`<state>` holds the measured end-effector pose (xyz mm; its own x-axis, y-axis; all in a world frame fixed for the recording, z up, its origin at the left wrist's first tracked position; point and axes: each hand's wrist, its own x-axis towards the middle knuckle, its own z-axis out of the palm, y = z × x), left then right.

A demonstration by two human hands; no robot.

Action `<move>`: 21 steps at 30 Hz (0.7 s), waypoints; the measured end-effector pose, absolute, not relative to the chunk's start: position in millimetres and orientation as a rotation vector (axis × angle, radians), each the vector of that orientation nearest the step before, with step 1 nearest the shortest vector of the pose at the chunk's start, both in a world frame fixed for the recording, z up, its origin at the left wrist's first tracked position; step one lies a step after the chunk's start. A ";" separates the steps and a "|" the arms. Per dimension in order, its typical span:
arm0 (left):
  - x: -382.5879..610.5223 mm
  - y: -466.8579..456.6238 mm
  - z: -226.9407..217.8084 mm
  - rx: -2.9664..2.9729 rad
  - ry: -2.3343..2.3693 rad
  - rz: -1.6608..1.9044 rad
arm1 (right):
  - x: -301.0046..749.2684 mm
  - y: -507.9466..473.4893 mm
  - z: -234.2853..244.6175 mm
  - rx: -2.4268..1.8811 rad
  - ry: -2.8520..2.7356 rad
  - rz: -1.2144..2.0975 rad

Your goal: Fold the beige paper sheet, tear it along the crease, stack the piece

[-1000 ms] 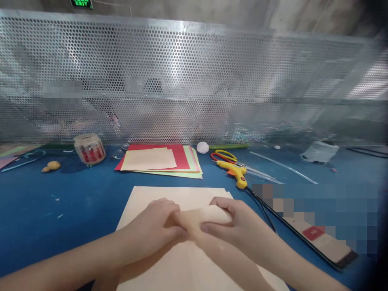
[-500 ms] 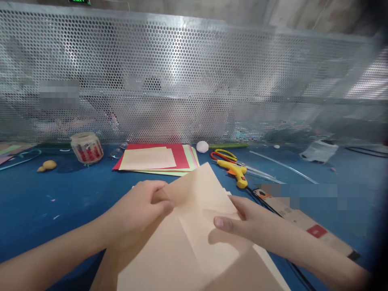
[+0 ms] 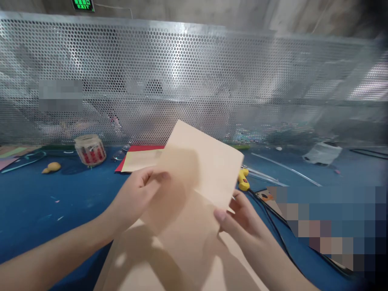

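A cream sheet of paper (image 3: 194, 169) is held up and tilted between my two hands, its far corner pointing at the mesh panel. My left hand (image 3: 141, 194) pinches its left edge, thumb on top. On the opposite edge, my right hand (image 3: 239, 218) grips with the thumb on the face and the fingers behind. Below lies more cream paper (image 3: 136, 250), with shadows of the hands falling across it. The held sheet hides part of a red and cream paper stack (image 3: 142, 159) and most of a yellow glue gun (image 3: 243, 180).
A jar with red contents (image 3: 91, 151) and a small tan gourd-shaped thing (image 3: 52, 167) stand left on the blue table (image 3: 81, 194). Clear glue sticks (image 3: 285, 167), a crumpled whitish bag (image 3: 323, 153) and a black cable (image 3: 273, 226) lie right. A perforated metal panel (image 3: 121, 72) rises behind.
Both hands have lifted and turned the cream sheet up off the paper below. It now covers more of the stack and the glue gun.
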<state>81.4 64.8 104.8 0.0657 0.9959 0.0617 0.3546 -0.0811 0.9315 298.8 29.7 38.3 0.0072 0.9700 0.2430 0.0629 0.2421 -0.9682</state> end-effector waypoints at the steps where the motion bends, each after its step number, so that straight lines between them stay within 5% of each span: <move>1: 82.9 62.5 104.7 1.521 1.350 0.978 | 295.8 25.2 40.2 -1.081 -1.307 1.076; 13: 82.4 57.8 88.7 1.305 1.109 0.807 | 301.3 30.3 47.4 -0.898 -1.165 1.793; 21: 85.1 53.7 89.4 1.452 0.986 0.681 | 315.2 48.5 56.2 -1.104 -1.054 1.507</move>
